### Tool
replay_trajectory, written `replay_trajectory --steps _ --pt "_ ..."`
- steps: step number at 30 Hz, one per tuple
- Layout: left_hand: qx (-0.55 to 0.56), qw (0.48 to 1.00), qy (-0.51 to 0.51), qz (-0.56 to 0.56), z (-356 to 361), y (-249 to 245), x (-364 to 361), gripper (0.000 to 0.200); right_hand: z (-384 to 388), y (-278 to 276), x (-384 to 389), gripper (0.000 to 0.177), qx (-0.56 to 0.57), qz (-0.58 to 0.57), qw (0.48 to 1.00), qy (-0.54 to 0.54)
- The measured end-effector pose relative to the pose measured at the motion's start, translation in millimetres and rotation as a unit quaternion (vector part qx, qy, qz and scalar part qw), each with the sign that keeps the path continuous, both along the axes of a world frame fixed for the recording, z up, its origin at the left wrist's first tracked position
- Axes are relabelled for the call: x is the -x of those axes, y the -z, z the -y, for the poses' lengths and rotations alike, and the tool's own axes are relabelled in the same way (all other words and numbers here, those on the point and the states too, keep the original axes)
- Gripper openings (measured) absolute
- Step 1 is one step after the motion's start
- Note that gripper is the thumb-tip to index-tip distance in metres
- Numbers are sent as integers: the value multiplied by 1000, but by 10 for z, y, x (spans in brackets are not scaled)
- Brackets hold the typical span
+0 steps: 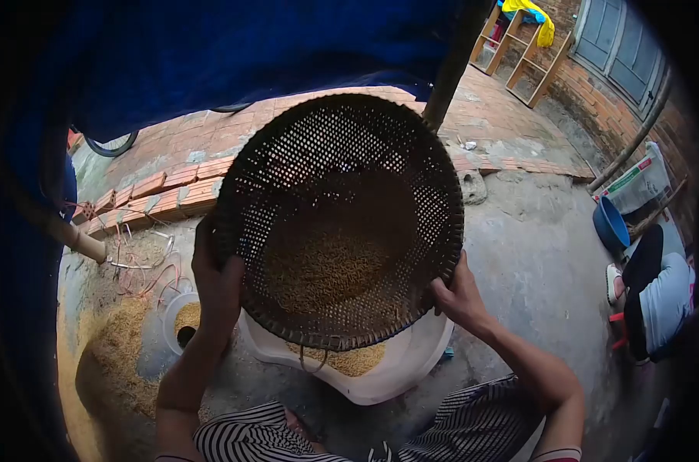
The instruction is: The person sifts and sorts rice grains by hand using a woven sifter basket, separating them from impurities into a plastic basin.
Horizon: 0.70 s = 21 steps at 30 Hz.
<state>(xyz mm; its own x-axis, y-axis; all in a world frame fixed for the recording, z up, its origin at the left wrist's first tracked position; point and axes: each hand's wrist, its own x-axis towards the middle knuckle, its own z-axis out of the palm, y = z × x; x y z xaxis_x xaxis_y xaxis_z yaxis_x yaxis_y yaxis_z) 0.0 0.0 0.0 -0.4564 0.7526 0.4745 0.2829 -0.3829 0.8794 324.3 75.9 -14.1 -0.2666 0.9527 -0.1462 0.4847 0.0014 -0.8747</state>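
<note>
A round woven sieve [341, 308] is held up in front of me, tilted so that I look into its mesh. Rice grain [326, 266] lies heaped in its lower middle. My left hand [217, 281] grips the left rim, thumb over the edge. On the lower right rim my right hand [461, 296] is closed, its thumb on top. Below the sieve stands a wide white basin [411, 366] with more grain in it, partly covered by the sieve. A wire loop [312, 362] hangs from the sieve's near rim.
A white bucket [172, 327] with grain and a dark object stands left, by a grain pile [122, 354] on the floor. A seated person [661, 296] and a blue basin [611, 223] are at right. Bricks [164, 202] edge the step; a blue tarp [249, 46] hangs overhead.
</note>
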Motion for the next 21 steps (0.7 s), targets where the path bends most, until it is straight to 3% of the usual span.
replay_trajectory --steps 1,2,3,5,6,7,8,9,11,12,14,17,21 --pt "-81 996 -6 20 50 -125 -125 63 -9 13 20 34 -74 -37 996 16" --pt "-102 994 -17 21 106 -264 -260 60 -26 32 16 31 -147 -72 986 29" --pt "-105 994 -18 29 51 -320 -289 60 -91 -33 -45 31 -150 -66 986 28" --pt "-52 998 -20 24 -94 -230 -138 56 -181 77 -32 33 -244 -57 968 2" --pt "-3 999 -6 40 -218 -88 -1 54 -158 110 0 33 -235 -61 970 -2" --pt "37 998 5 44 -316 112 93 52 -141 138 4 31 -134 -37 990 -4" --pt "80 986 42 143 -338 286 108 50 -123 170 4 29 -34 -13 999 -5" --pt "118 960 80 239 -386 450 119 48 -112 195 -11 29 -31 -13 999 -5" --pt "230 906 120 335 -395 945 251 44 -18 273 -62 21 125 39 988 -82" --pt "239 903 116 338 -343 1063 268 44 25 297 -75 20 165 50 982 -75" --pt "350 849 138 371 -246 1258 289 41 0 408 -122 21 214 60 972 -81" --pt "347 842 158 380 -257 1328 336 38 -28 478 -137 22 251 67 961 -95" --pt "304 859 135 391 -378 1173 273 42 -87 509 -71 20 202 48 972 -105"
